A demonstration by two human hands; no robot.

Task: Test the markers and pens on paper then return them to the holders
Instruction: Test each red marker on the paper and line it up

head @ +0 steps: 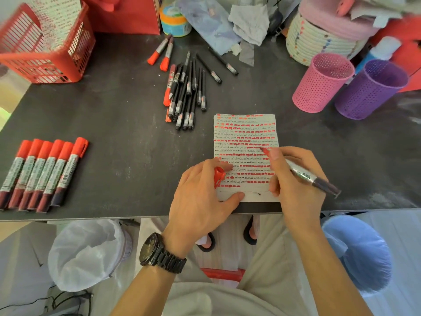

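Observation:
A sheet of paper [245, 133] covered in rows of red and black marks lies near the table's front edge. My right hand [296, 179] grips an uncapped red marker [305, 174], its red tip resting on the paper's right side. My left hand [200, 199] presses the paper's lower left corner and holds the marker's red cap [219, 175] between its fingers. A row of several capped red markers [43, 174] lies at the front left. A pile of black pens and red markers [186, 94] lies behind the paper. The pink holder [323, 83] and purple holder [371, 90] stand at the right.
A red mesh basket [45, 46] with printed paper stands at the back left beside a red bag [127, 14]. A tape roll [175, 21], crumpled tissue and a woven white-and-pink basket [323, 35] line the back. A lined bin [88, 254] sits under the table.

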